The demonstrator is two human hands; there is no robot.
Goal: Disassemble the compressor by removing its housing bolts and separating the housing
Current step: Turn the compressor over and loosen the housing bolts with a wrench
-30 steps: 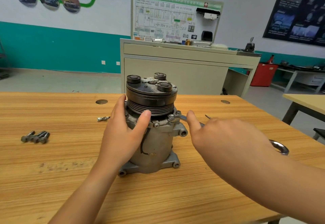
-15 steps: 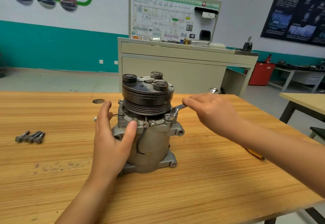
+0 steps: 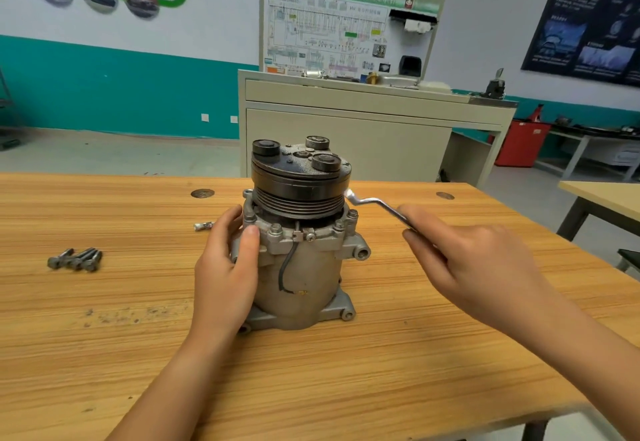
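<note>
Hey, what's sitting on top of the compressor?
A dark plate with three round caps and a centre nut. Whatever lies under the plate, inside the pulley, is covered.

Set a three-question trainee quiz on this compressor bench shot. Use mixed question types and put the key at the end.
1. True or false: the right hand holds the wrench by its handle.
2. The loose bolts lie on the table: A) to the left of the compressor; B) to its right; C) behind it.
3. Fill in: the left hand grips the compressor on its ____ side.
Key: 1 true; 2 A; 3 left.
</note>
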